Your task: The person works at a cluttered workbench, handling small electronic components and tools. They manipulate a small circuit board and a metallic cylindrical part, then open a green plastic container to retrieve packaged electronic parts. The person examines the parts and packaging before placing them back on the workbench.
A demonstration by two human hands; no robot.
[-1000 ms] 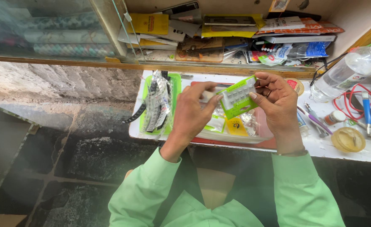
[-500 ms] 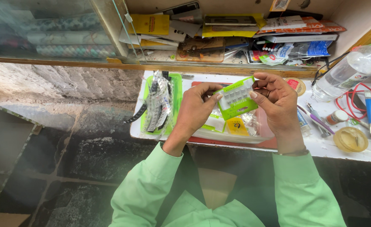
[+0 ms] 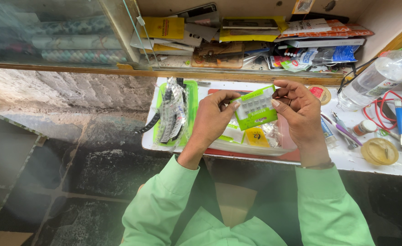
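Both hands up over the white bench (image 3: pixel 346 157), sharing one item: a small flat green plastic card with a clear window of tiny compartments (image 3: pixel 255 108). Left hand (image 3: pixel 212 119) pinches the card's left edge, thumb on top, fingers curled under; grip closed on it. Right hand (image 3: pixel 298 109) pinches the top right corner between thumb and forefinger; grip closed on it too. Card is tilted, held above a shallow white tray (image 3: pixel 255 148) with small yellow packets in it, not touching it.

Left of the hands, a bunch of clear plastic sleeves with dark strips (image 3: pixel 172 114) lies on a green rectangular tray (image 3: pixel 191 98). Right of the right hand: a round orange-lidded tin (image 3: pixel 319 93), a clear plastic bottle lying on its side (image 3: pixel 378 79), red wire loops (image 3: pixel 383 111), a round yellow translucent lid (image 3: pixel 379 151), pens and small tubes. Behind, a shelf stuffed with yellow and white packets (image 3: pixel 237 32). Light green sleeves on both arms.
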